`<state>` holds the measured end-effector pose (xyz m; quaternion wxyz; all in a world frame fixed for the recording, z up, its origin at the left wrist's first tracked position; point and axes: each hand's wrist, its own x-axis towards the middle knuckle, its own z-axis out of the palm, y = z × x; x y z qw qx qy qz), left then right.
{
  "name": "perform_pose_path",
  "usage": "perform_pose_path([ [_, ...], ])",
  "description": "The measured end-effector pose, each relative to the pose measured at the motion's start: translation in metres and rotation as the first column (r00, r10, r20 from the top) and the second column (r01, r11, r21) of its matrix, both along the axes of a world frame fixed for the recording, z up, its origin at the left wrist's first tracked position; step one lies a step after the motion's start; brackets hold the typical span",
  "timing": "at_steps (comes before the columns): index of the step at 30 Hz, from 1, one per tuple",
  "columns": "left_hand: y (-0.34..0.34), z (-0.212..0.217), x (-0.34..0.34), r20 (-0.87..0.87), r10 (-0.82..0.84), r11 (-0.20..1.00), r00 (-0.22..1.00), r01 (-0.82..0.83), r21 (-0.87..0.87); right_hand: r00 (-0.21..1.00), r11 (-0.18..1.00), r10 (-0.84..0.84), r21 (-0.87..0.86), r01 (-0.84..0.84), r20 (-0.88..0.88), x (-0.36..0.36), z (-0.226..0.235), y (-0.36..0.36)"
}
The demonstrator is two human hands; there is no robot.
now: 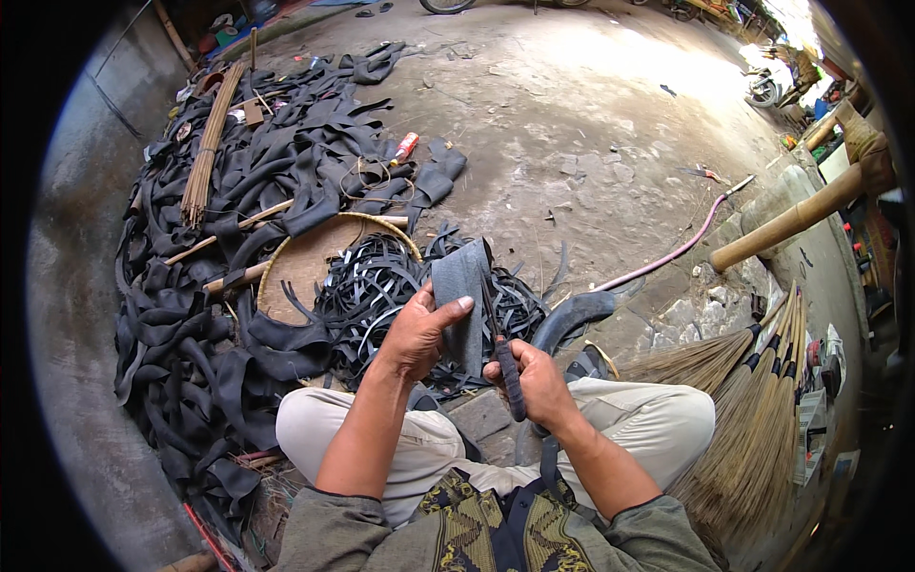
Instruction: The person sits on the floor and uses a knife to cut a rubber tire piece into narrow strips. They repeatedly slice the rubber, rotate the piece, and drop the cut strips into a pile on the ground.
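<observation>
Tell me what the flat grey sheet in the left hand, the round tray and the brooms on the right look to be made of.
Grey sheet: likely rubber cut from an inner tube; matte, limp, like the black tubes heaped nearby. Round tray: apparently woven bamboo or rattan; tan weave, pale bent rim. Brooms: dry plant fibre or thin sticks, straw-coloured, bound at the neck.

Ahead of your hands lies a cracked concrete floor (572, 124), sunlit (brightest at far right). A grey wall (71, 286) curves past your left; brooms (753, 400) lean to your right.
</observation>
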<state>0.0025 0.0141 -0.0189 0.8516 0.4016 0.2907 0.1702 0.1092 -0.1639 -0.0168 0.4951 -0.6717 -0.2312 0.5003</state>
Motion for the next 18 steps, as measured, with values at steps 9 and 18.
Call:
perform_pose_path([
  [9,-0.013,-0.002,0.001,-0.041,-0.086,0.983,0.995,0.092,0.161,0.986,1.000,-0.006,-0.021,0.009,0.166,0.007,-0.003,0.000],
  [18,-0.001,0.005,-0.002,0.058,0.026,0.999,0.998,-0.028,0.032,0.998,0.996,-0.024,0.082,0.019,0.065,-0.006,0.000,-0.001],
])
